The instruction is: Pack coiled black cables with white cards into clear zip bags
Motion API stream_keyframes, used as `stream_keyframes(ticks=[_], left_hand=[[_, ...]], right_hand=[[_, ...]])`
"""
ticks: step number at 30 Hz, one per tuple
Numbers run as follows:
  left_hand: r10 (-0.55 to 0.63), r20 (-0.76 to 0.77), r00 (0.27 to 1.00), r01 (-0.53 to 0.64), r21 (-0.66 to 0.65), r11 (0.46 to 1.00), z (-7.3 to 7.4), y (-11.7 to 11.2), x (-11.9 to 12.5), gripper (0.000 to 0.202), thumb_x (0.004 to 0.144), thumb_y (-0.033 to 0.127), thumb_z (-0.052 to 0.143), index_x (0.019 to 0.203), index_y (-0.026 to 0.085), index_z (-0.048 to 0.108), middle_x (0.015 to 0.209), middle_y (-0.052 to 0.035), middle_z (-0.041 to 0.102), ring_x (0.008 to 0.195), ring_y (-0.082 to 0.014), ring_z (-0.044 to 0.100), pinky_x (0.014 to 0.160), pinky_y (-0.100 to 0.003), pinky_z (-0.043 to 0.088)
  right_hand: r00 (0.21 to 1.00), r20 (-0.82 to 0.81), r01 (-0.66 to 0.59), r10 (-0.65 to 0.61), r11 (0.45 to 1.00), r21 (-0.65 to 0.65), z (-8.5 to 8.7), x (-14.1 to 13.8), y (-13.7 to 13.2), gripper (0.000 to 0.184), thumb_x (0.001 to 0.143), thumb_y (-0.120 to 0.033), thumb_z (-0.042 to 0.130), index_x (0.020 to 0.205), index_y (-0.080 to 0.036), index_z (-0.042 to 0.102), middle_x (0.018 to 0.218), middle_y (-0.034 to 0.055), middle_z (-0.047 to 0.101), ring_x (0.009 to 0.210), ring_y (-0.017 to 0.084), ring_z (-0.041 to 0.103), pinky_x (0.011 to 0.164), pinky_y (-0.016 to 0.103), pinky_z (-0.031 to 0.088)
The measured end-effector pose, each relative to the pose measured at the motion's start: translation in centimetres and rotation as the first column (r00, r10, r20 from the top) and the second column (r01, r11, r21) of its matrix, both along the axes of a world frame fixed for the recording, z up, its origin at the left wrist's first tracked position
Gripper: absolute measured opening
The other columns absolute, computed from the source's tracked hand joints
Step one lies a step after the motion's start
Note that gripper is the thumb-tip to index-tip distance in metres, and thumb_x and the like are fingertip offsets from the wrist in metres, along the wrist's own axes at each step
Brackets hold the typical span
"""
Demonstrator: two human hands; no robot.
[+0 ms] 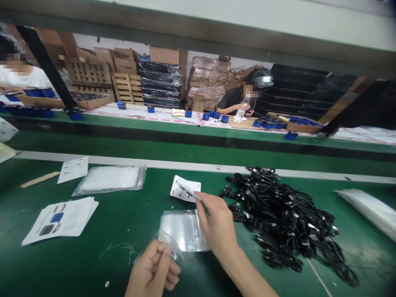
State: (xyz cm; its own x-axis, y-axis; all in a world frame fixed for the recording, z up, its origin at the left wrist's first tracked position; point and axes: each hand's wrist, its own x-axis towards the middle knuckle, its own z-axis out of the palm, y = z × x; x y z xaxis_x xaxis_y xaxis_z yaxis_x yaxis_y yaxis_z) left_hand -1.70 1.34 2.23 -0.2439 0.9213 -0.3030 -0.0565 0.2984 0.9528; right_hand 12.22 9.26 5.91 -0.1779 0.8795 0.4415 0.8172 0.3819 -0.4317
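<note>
Tangled heap of black cables (278,218) with small silvery tags lies on a green workbench mat (77,268), and both hands are just left of it. The left hand (151,268) is curled, its thumb and forefinger pressed together on a corner of a flat clear plastic bag (184,231), which rests on the mat with that corner raised. The right hand (216,225) is closer to the heap, its thumb and forefinger pinching a thin narrow strip (188,191) over a white printed card (185,188); the strip is too blurred to identify.

Farther left of the heap lie a stack of white printed leaflets (60,220) with blue and black pictures, a sealed clear bag of white material (108,180), a white card with black marks (72,170) and a flat wooden stick (40,179). Right of the heap is a long translucent plastic pack (368,208).

Beyond the heap, across a second bench, a person in a dark shirt (236,101) holds a clear water bottle (243,110), with blue objects (213,115) spread nearby and a cardboard tray of blue objects (305,126) to one side. Wooden pallets (89,78) and black-wrapped stacks (161,82) stand behind that bench.
</note>
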Motion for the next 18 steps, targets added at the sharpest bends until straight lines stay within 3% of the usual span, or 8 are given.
stream_keyframes(ticks=[3, 5, 7, 9, 10, 12, 15, 18], left_hand=[[0.054, 0.131, 0.990, -0.048, -0.049, 0.998, 0.4, 0.3, -0.5, 0.046, 0.064, 0.064, 0.067, 0.064, 0.019, 0.055, 0.057, -0.0008, 0.071, 0.048, -0.0144, 0.065, 0.047, -0.022, 0.051], [0.080, 0.191, 0.978, -0.072, -0.047, 0.996, 0.6, 0.4, -0.9, 0.045, 0.063, 0.064, 0.066, 0.069, 0.020, 0.058, 0.062, -0.0012, 0.072, 0.050, -0.0167, 0.066, 0.049, -0.026, 0.052], [0.116, 0.199, 0.973, -0.100, -0.087, 0.991, 0.7, 0.4, -1.2, 0.043, 0.067, 0.062, 0.062, 0.082, 0.022, 0.060, 0.064, 0.0007, 0.072, 0.052, -0.0167, 0.065, 0.051, -0.026, 0.052], [0.158, 0.181, 0.971, -0.129, -0.162, 0.978, 0.8, 0.2, -1.4, 0.040, 0.073, 0.058, 0.058, 0.091, 0.023, 0.059, 0.065, 0.0024, 0.071, 0.055, -0.0168, 0.065, 0.053, -0.026, 0.052], [0.176, 0.164, 0.971, -0.143, -0.192, 0.971, 0.9, 0.2, -1.5, 0.038, 0.074, 0.057, 0.057, 0.094, 0.024, 0.059, 0.065, 0.0030, 0.071, 0.057, -0.0172, 0.066, 0.053, -0.025, 0.052], [0.196, 0.124, 0.973, -0.171, -0.187, 0.967, 1.0, 0.1, -1.4, 0.040, 0.073, 0.058, 0.058, 0.093, 0.023, 0.059, 0.064, 0.0040, 0.069, 0.057, -0.0173, 0.064, 0.051, -0.025, 0.052], [0.218, -0.020, 0.976, -0.219, -0.038, 0.975, 1.3, -0.1, -1.1, 0.039, 0.072, 0.061, 0.058, 0.082, 0.023, 0.057, 0.058, 0.0066, 0.061, 0.049, -0.0137, 0.056, 0.044, -0.021, 0.049], [0.280, -0.300, 0.912, -0.244, 0.152, 0.958, 1.3, -0.1, -0.8, 0.039, 0.078, 0.061, 0.052, 0.068, 0.023, 0.050, 0.053, 0.0075, 0.050, 0.046, -0.0112, 0.049, 0.042, -0.018, 0.043]], right_hand=[[0.919, -0.357, -0.208, 0.169, 0.975, -0.075, 0.6, 1.4, -3.4, 0.018, 0.087, -0.019, 0.051, 0.083, -0.022, 0.068, 0.123, 0.0114, 0.060, 0.113, 0.023, 0.057, 0.092, 0.039, 0.047], [0.837, -0.502, -0.344, 0.216, 0.922, -0.178, -0.6, 1.5, -5.5, 0.015, 0.084, -0.022, 0.054, 0.075, -0.022, 0.066, 0.136, 0.0115, 0.049, 0.118, 0.026, 0.053, 0.094, 0.042, 0.045], [0.794, -0.586, -0.380, 0.162, 0.884, -0.271, -2.4, 1.2, -7.0, 0.013, 0.081, -0.022, 0.052, 0.072, -0.020, 0.062, 0.136, 0.0143, 0.047, 0.113, 0.027, 0.057, 0.091, 0.043, 0.046], [0.764, -0.635, -0.417, 0.111, 0.837, -0.355, -3.9, 0.8, -7.5, 0.011, 0.077, -0.022, 0.050, 0.067, -0.019, 0.052, 0.116, 0.0165, 0.059, 0.090, 0.022, 0.066, 0.074, 0.034, 0.053], [0.761, -0.641, -0.434, 0.099, 0.812, -0.390, -4.2, 0.6, -7.4, 0.011, 0.076, -0.022, 0.049, 0.065, -0.020, 0.047, 0.099, 0.0138, 0.065, 0.075, 0.019, 0.067, 0.063, 0.027, 0.053], [0.787, -0.610, -0.431, 0.098, 0.794, -0.428, -4.3, 0.5, -7.1, 0.015, 0.073, -0.020, 0.049, 0.063, -0.022, 0.039, 0.068, 0.0038, 0.061, 0.055, 0.014, 0.059, 0.050, 0.020, 0.046], [0.847, -0.524, -0.355, 0.091, 0.831, -0.428, -3.4, 0.2, -6.8, 0.018, 0.071, -0.018, 0.051, 0.061, -0.023, 0.036, 0.054, -0.0030, 0.051, 0.049, 0.012, 0.053, 0.050, 0.020, 0.041], [0.819, -0.573, -0.355, 0.035, 0.815, -0.458, -3.3, -0.3, -7.0, 0.022, 0.072, -0.021, 0.053, 0.060, -0.023, 0.035, 0.052, -0.0044, 0.049, 0.047, 0.010, 0.050, 0.048, 0.019, 0.040]])
